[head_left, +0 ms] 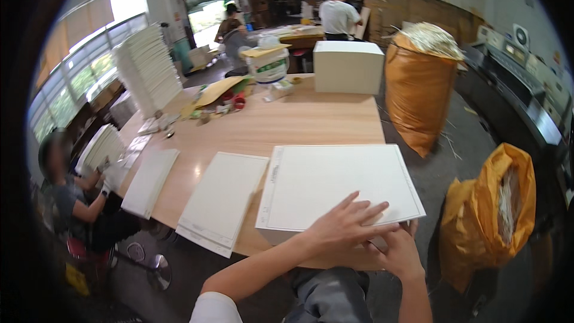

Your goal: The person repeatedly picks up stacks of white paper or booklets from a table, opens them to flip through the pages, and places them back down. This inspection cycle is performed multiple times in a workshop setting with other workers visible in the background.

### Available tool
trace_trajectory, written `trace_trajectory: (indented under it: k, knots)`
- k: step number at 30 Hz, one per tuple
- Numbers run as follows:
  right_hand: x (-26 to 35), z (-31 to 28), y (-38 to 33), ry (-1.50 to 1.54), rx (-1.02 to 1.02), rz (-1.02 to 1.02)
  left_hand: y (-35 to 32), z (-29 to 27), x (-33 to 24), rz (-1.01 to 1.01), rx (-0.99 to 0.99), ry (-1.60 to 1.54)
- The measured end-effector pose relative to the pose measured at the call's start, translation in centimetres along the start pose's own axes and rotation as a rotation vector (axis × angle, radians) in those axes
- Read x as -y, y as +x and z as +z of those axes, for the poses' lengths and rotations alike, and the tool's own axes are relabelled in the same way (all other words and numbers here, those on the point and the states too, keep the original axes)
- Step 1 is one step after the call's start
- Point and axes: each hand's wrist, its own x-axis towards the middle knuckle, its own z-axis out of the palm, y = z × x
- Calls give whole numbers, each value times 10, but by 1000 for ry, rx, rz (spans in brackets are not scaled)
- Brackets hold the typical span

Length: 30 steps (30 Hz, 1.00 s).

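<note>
White paper is what you work with: a thick stack of large white printed sheets (335, 188) lies on the near right corner of the pale wooden surface (299, 122), its near edge at the very rim. Your left hand (347, 224) rests flat on the top sheet, fingers spread, grasping nothing. Your right hand (399, 250) sits at the stack's near right corner, fingers curled about the edge; how firmly its grip holds the paper I cannot tell.

The stack sits so close to the rim that a push toward you could tip sheets off onto your lap. A flat palm alone may let the top sheet slide or fan askew, and a corner lifted too sharply could crease.

Just left lies a thinner stack of white sheets (222, 197), overhanging the near edge, so a nudge from your elbow could send it to the floor. Further left lies another white pile (150, 180), where a seated person (72, 197) works. Beyond stand a white box (348, 67) and two orange sacks of paper trimmings (418, 93).
</note>
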Motion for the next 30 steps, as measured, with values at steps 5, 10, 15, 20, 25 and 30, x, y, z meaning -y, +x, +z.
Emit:
trace_trajectory:
  k: [5,10,15,20,25,30]
  knots:
    - [-5,0,-1,55,-64,68,-52,-15,-14,-427,55,325]
    - [-20,35,-3,-14,-209,0,-150,-66,2,-822,-387,484]
    - [-38,56,-3,-287,-514,-196,-140,-66,-48,-710,-348,243]
    - [-57,70,-4,-297,-571,-223,-149,-44,-96,-1177,-553,-102]
    - [-45,65,-2,-298,-578,-236,-166,-26,-85,-1203,-1044,-2067]
    - [-48,66,-2,-290,-543,-233,-128,-38,-83,-1453,-741,-1725]
